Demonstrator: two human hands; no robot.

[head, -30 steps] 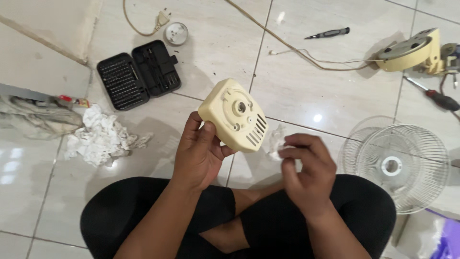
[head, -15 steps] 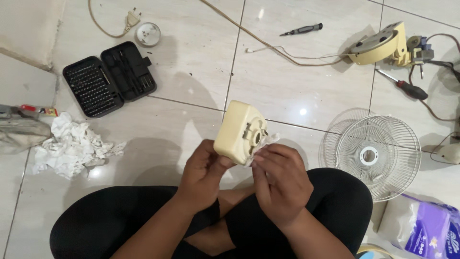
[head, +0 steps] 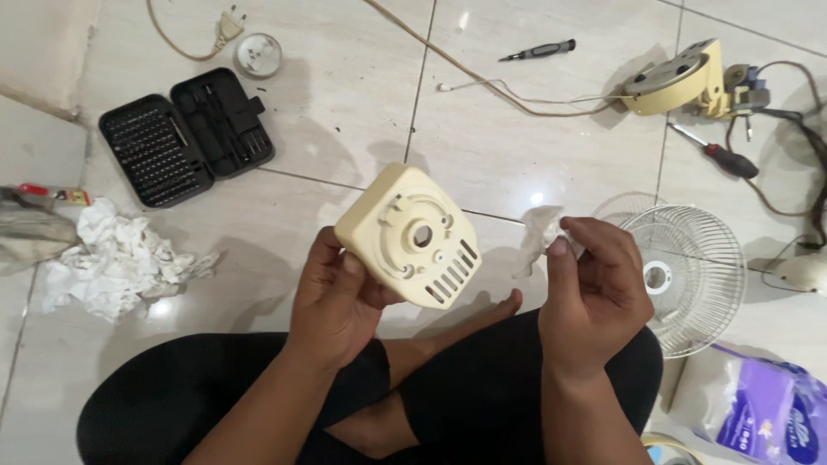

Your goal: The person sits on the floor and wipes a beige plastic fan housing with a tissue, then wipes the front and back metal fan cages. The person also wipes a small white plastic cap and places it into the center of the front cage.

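Cream squarish plastic fan-motor housing w/ centre hole and vent slots sits mid-frame, held up over the lap, open ribbed face tilted toward cam. Left hand grips its lower-left corner, thumb on the face, fingers behind. Right hand is apart, to the housing's right, pinching a small crumpled white tissue wad btwn thumb and fingertips. Tissue lies nearest the slotted edge.

Open black bit case at 10 o'clock; crumpled tissues at 9; wire fan guard at 3; cream motor housing, red-handled screwdriver at 2; plug at 11.
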